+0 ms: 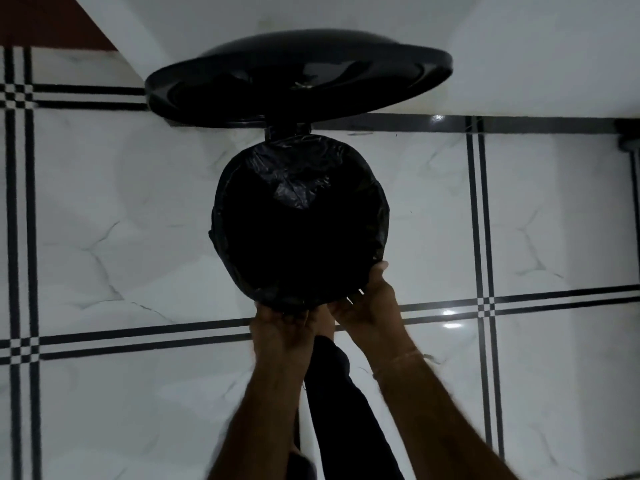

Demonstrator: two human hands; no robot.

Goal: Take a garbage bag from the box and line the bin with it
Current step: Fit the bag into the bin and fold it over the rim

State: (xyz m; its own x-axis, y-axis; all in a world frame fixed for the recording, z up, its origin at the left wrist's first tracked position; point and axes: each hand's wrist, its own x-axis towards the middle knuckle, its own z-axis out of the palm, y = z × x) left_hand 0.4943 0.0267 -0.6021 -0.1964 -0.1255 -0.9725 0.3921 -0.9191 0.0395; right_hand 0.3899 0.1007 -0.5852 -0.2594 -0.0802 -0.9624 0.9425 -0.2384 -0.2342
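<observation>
Head view, looking straight down: a round black bin (299, 220) stands on the floor (104, 237), white marble-look tiles with black double lines. Its lid (298, 77) is swung up on the hinge at the far side, away from both grips. A black bag (294, 174) is already in the bin, its plastic folded out over the rim all round and wrinkled at the far inner wall.

Both hands meet at the bin's near edge. The left hand (282, 327) has its grip curled closed on the bag's overhang at the lowest point of the rim. The right hand (367, 303), just beside it, pinches the bag's edge a little further round, thumb up against the rim. Between the forearms, below the grips, a dark trouser leg (343, 410) shows.
</observation>
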